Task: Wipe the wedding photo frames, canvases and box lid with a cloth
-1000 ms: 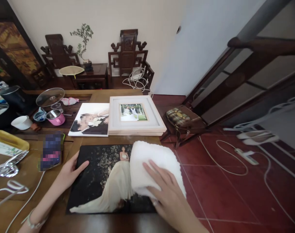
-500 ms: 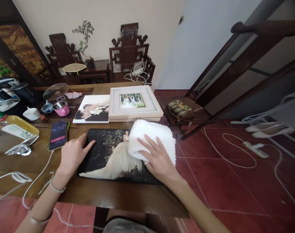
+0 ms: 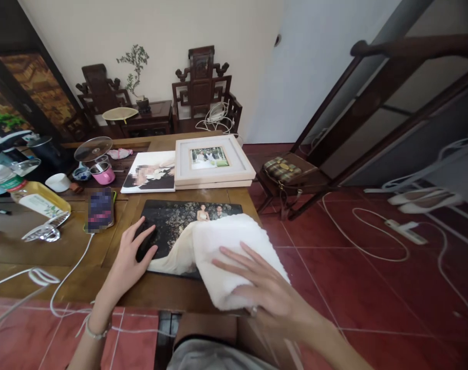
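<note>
A dark photo panel [image 3: 162,223] with a couple in wedding clothes lies flat on the wooden table. On its right part rests a folded white towel [image 3: 226,241], which covers that side and hangs past the near edge. My right hand [image 3: 264,288] presses on the towel with long, straightened fingers and holds it; the thumb is partly sunk in the cloth. At the panel's left edge, my left hand [image 3: 135,252] has its fingers spread, the tips touching or just over the panel, with nothing held.
Behind the panel lie a white-edged photo print [image 3: 151,172] and stacked pale frames [image 3: 214,160]. To the left are a phone [image 3: 100,210] on a white cable, a hair clip [image 3: 47,230], an oil bottle [image 3: 37,195] and a pink cup [image 3: 103,173]. A chair [image 3: 287,169] stands right, bearing a plaid bag.
My right hand has drawn the towel toward me, uncovering the second figure in the picture. My left hand stays by the left edge, its fingers now more spread. The camera view shifted slightly.
</note>
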The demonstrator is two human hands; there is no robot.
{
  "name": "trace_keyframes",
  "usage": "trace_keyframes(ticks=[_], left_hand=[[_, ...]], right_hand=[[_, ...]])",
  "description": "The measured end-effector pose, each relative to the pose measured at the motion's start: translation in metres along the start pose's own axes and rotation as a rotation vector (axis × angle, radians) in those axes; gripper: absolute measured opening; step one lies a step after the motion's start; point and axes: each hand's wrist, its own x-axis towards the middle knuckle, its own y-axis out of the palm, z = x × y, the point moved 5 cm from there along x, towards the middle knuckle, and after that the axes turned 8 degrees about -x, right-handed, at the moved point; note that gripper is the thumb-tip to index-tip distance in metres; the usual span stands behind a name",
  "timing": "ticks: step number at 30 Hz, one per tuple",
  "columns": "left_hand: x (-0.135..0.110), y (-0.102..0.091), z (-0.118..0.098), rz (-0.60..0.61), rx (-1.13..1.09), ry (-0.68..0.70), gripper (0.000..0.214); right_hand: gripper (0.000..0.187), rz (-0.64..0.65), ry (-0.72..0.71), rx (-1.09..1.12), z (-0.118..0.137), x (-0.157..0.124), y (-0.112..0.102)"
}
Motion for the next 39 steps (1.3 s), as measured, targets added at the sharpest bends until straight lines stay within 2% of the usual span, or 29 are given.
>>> trace_keyframes(ticks=[2,8,12,14,16,23,26,30,35,39], left_hand=[[0.002,-0.001,0.001,0.014,-0.025,0.017,0.044],[0.005,0.006,0.003,0.157,-0.141,0.05,0.051],[0.009,0.009,0.005,0.17,-0.105,0.041,0.053],[0.012,0.01,0.005,0.147,-0.064,0.041,0.052],[0.014,0.012,0.005,0.129,-0.029,0.046,0.051],[0.014,0.015,0.01,0.115,-0.017,0.043,0.052],[0.015,0.015,0.01,0.107,-0.025,0.042,0.051],[0.017,0.016,0.012,0.112,-0.019,0.053,0.052],[0.019,0.016,0.015,0.116,-0.025,0.054,0.05],[0.021,0.016,0.013,0.114,-0.034,0.045,0.05]], right_hand=[[0.047,0.036,0.059,0.009,-0.016,0.006,-0.001],[0.045,-0.006,0.147,-0.04,-0.08,0.046,0.005],[0.043,-0.017,0.182,-0.089,-0.1,0.069,0.013],[0.045,-0.014,0.187,-0.098,-0.096,0.07,0.014],[0.047,-0.014,0.177,-0.091,-0.081,0.062,0.013],[0.039,-0.034,0.054,-0.06,0.004,0.0,0.006],[0.038,-0.011,0.008,-0.046,0.011,-0.008,0.002],[0.046,0.043,0.084,-0.031,-0.025,0.01,0.0],[0.047,-0.017,0.143,-0.081,-0.083,0.048,0.004],[0.043,-0.047,0.191,-0.1,-0.101,0.064,0.01]])
